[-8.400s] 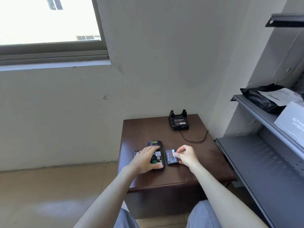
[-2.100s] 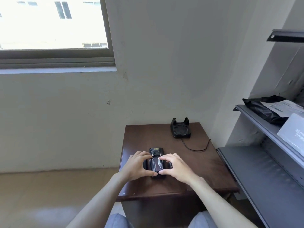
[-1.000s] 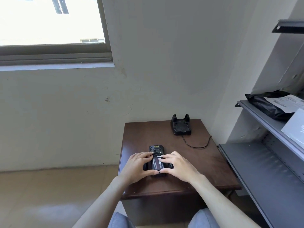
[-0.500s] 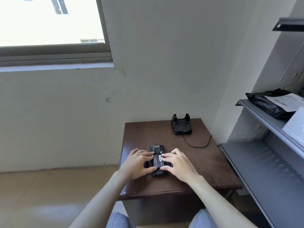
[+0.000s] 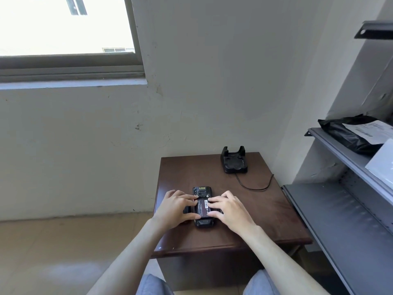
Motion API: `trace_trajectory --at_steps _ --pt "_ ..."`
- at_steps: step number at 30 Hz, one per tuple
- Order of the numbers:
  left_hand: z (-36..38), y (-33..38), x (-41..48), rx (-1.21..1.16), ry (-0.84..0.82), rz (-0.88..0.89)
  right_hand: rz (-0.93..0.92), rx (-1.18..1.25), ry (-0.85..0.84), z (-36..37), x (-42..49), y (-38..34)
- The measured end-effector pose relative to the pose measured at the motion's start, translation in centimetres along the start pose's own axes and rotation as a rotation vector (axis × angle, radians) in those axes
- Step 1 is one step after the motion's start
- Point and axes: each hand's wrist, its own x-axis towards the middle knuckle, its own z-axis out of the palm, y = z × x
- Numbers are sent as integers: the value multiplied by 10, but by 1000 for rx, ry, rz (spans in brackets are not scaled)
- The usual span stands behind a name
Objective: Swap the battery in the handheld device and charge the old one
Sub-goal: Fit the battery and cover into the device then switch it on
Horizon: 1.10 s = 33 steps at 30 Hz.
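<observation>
Head view: battery [image 5: 202, 208] lies lengthwise in the device [image 5: 202, 209] on the table [image 5: 255, 209] – left hand [image 5: 174, 210] and right hand [image 5: 230, 210] flank it equally, each grip unclenched, fingertips pressing down.

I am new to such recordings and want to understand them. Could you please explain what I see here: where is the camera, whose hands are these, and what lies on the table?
The camera sits on a person's head and looks forward and down, so you see that person's own bare arms. There is one view only. On the small brown table a black handheld device lies face down with its back open. A battery rests in the open back. The left hand and the right hand press on it from both sides with flat fingers; neither lifts anything. At the far edge stands a black charging dock, with nothing in it, and its cable. A grey metal shelf is on the right.
</observation>
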Motion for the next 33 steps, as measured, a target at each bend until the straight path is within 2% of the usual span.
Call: trace_trajectory --at_steps 6,14,18,24,28,33 --pt "2 4 1 -10 -4 -39 44 30 56 5 -4 -2" --pt "-12 17 -2 -15 -92 -105 59 -1 -31 -6 -7 -11" --pt "-10 13 -8 -79 -74 -154 74 24 35 -7 -15 -11" --pt "-9 -7 -22 -96 -216 -272 113 46 110 -12 -20 -10" --pt "-8 -24 -29 -123 -274 -247 148 55 126 -11 -19 -8" --pt "-10 -31 -36 -56 -223 -159 158 68 119 -8 -20 -6"
